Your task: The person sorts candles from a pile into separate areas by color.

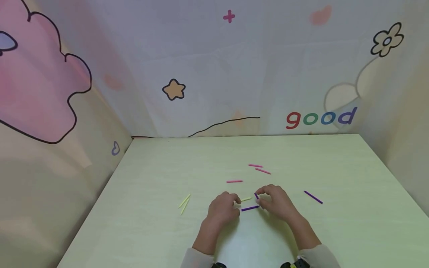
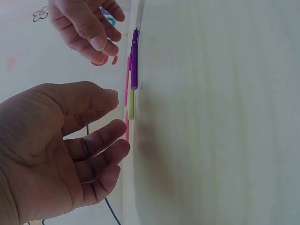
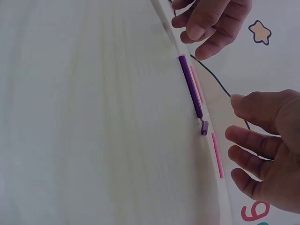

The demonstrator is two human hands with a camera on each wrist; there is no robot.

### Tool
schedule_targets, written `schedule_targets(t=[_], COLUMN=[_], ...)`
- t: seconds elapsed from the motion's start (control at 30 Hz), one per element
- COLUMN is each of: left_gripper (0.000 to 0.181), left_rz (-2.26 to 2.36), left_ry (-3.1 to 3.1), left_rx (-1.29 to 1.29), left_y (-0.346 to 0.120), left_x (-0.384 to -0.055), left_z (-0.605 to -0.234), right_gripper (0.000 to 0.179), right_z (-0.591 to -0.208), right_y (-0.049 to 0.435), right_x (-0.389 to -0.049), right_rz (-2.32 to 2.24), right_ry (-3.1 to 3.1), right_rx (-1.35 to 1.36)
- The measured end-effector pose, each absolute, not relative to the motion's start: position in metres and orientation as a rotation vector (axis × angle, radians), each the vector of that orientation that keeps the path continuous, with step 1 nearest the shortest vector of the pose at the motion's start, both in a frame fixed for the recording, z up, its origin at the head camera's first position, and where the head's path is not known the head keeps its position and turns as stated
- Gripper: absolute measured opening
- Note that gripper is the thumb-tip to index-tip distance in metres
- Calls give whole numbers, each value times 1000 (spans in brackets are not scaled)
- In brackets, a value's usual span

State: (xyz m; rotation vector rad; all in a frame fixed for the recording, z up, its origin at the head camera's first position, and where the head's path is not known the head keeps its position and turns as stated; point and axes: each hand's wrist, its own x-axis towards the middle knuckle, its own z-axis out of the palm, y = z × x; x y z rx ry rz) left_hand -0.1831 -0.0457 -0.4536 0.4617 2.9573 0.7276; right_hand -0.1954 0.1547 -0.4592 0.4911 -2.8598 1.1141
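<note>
Both hands hover low over the table (image 1: 161, 223), fingers loosely spread, gripping nothing. Left hand (image 1: 222, 208) and right hand (image 1: 276, 201) flank a purple stick (image 1: 250, 208) lying flat between them; a yellow stick (image 1: 246, 199) lies just beyond it.

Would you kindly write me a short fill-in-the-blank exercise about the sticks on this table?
1. The stick lying between the left hand and the right hand is ____ in colour.
2. The word printed on the backdrop reads ____.
3. The two sticks far to the left of the left hand are ____.
4. Neither hand's fingers grip a ____.

Missing words: purple; good; yellow; stick
</note>
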Motion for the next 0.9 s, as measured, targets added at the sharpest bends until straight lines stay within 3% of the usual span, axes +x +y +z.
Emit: schedule_targets(t=[0.53,0.9], left_gripper=[18,20], left_rz=[756,796], left_ry=[2964,2963], left_rx=[445,438], left_y=[-58,-61], left_x=[-192,-201], left_z=[-454,-460], right_gripper=[15,15], right_z=[-459,-463], right_y=[144,133], right_x=[-192,-193], right_rz=[1026,945], right_ry=[-2842,-2906], right_rx=[749,763])
